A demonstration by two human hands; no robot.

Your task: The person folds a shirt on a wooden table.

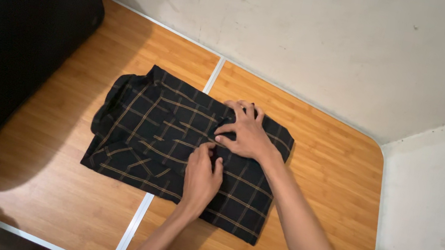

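The folded shirt (181,151), black with thin tan checks, lies flat on the wooden table (311,177), straddling the pale metal seam (214,78) that splits the tabletop. Its long axis runs slantwise, from its collar end at the upper left, nearest the suitcase, down to its lower right corner near the person.

Both hands rest on the shirt's right half, just right of its centre. The left hand (201,177) comes up from the lower edge of the shirt; its fingers are curled and appear to pinch a small fold of cloth at the middle of the shirt. The right hand (245,132) lies above it, toward the shirt's far edge, palm down and fingers spread, pressing the fabric flat, with its fingertips pointing toward the shirt's left half. The two hands sit very close together, nearly touching at the shirt's middle.

From the hands, the greater part of the shirt stretches away to the left, toward the collar. The left hand is the nearer to that uncovered half; the right forearm crosses over the shirt's lower right corner.

A large black suitcase (5,44) stands well left of the shirt, on the table's left end, apart from the cloth. Pale walls (324,33) close in behind the shirt and to its right.
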